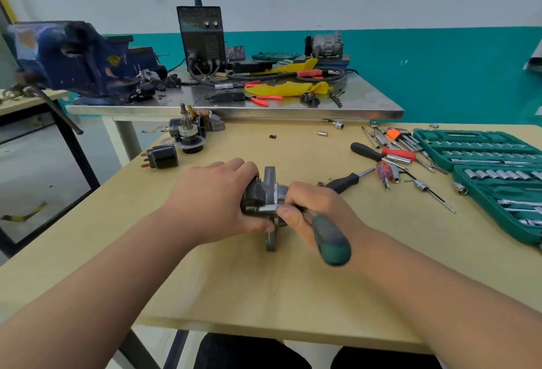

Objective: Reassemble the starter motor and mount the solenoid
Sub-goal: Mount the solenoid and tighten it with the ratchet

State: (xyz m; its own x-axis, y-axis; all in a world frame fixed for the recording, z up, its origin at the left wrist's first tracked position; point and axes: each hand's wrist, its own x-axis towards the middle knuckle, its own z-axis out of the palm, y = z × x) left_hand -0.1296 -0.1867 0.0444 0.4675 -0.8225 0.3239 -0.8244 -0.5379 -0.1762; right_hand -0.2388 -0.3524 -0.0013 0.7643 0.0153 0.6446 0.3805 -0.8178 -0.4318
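Note:
A grey metal starter housing point(270, 189) lies on its side in the middle of the yellow table point(234, 280). My left hand point(217, 195) grips its dark left end from above. My right hand point(316, 210) holds a green-handled driver point(331, 241), its fingers pinching the silver socket shaft point(265, 209) that points left into the housing. A black solenoid point(162, 156) with copper terminals lies at the table's left edge. Behind it stand the armature and other starter parts point(189, 131).
Two open green socket cases point(481, 148) fill the right side. Loose screwdrivers, hex keys and sockets point(393, 154) lie between them and the housing. A steel bench point(234, 110) behind carries a blue vise point(73, 57), a black welder point(202, 37) and pliers.

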